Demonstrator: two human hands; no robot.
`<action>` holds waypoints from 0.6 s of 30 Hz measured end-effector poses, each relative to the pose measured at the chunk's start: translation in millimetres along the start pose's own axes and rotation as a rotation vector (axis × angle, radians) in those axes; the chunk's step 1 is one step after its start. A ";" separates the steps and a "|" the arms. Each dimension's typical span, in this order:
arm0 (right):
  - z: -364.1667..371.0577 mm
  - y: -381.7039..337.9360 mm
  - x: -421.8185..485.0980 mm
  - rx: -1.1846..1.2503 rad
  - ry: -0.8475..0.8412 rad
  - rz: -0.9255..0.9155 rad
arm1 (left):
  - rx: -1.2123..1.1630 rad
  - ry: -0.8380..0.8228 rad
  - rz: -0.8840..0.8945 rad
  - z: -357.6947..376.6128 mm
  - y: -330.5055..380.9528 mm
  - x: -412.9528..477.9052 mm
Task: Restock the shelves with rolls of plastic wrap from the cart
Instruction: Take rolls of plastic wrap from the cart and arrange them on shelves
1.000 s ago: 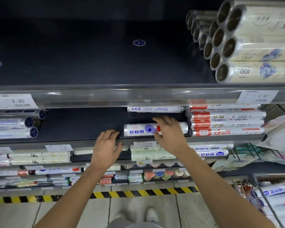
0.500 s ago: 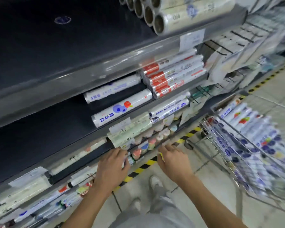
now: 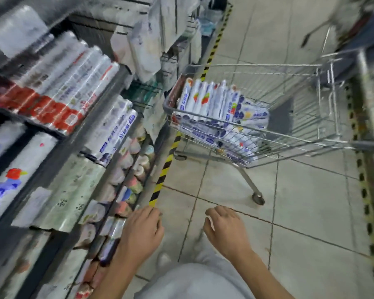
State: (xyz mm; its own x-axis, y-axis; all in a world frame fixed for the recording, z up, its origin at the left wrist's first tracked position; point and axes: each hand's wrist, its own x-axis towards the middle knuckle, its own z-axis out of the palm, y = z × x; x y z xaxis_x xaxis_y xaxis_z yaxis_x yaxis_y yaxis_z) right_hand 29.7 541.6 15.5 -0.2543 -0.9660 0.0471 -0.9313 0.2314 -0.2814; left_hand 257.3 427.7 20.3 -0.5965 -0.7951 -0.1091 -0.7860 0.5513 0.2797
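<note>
Hands dropped from shelf [image 3: 89,117]; view swung to cart [image 3: 257,129].
Head view: left hand [image 3: 141,234], right hand [image 3: 224,229] empty, fingers loosely curled, above floor [image 3: 311,201].
Stock: plastic wrap rolls [image 3: 220,113] heaped in cart, well apart from hands.
Risk: careless grab shifts loose heap; wheeled cart rolls away.

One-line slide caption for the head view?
Empty left hand and right hand hover between the grey shelves and the silver wire cart of white plastic-wrap rolls.

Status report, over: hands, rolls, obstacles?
Left hand, right hand both empty, fingers loosely curled. White blue-printed plastic wrap rolls in metal wire cart. Only tiled floor between.
</note>
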 end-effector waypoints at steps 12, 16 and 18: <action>-33.0 123.7 67.1 0.057 -0.019 0.161 | -0.017 -0.018 0.057 1.1 96.2 110.4; -45.5 149.5 130.7 0.058 -0.011 0.151 | -0.017 -0.044 0.014 3.5 99.7 135.2; -51.6 159.3 168.7 0.053 0.016 0.137 | -0.021 -0.053 0.011 3.6 96.6 149.1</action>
State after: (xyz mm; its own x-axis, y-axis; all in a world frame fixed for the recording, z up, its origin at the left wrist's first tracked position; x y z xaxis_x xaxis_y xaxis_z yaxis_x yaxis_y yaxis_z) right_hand -175.0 421.5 28.1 -0.3831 -0.9235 0.0200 -0.8723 0.3546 -0.3366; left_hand 91.8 363.3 27.6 -0.6130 -0.7745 -0.1564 -0.7765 0.5538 0.3007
